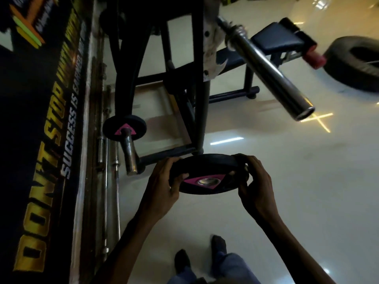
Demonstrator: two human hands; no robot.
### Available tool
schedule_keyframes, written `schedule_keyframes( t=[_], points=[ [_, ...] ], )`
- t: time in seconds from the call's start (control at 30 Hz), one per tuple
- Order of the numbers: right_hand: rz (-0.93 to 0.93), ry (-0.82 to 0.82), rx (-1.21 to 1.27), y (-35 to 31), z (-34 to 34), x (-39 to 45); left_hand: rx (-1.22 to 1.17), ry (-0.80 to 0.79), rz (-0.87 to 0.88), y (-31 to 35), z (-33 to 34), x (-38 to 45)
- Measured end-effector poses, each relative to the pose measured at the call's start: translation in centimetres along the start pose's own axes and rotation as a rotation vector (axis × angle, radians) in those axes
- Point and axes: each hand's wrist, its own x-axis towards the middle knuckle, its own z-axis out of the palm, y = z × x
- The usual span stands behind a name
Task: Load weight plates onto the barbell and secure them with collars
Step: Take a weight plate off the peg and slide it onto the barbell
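A black weight plate (207, 167) with a pink triangle around its steel centre hole lies nearly flat in the air above the floor. My left hand (164, 181) grips its left rim and my right hand (256, 185) grips its right rim. The bare chrome sleeve of the barbell (272, 74) juts out from the rack at the upper right, well above and to the right of the plate. No collar is visible on the sleeve.
A second black plate (125, 128) sits on a storage peg (130, 154) of the dark rack (199, 99). Several bars (110, 191) lie along the wall with the banner (47, 140). A bench (274, 42) and a tyre (356, 62) stand behind. My feet (201, 257) are below.
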Motion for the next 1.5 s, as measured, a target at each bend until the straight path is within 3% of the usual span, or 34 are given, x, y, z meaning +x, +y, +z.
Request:
schedule_keyframes(
  t=[0.37,0.7,1.2,1.4,1.5],
  points=[
    [-0.108,0.143,0.03,1.5,-13.1,3.0,-0.098,0.044,0.139,11.4,6.1,5.1],
    [-0.228,0.084,0.072,5.1,-22.7,11.0,-0.093,0.174,0.169,20.1,12.0,10.4],
    [-0.297,-0.008,0.162,7.3,-22.9,17.9,-0.006,0.357,0.117,20.6,13.7,13.8],
    [-0.394,0.069,0.125,8.7,-20.4,19.9,-0.01,0.526,0.174,20.2,15.1,15.6],
    [-0.496,0.12,0.062,9.9,-18.5,20.1,0.142,0.535,0.19,20.0,17.3,16.5]
  ],
)
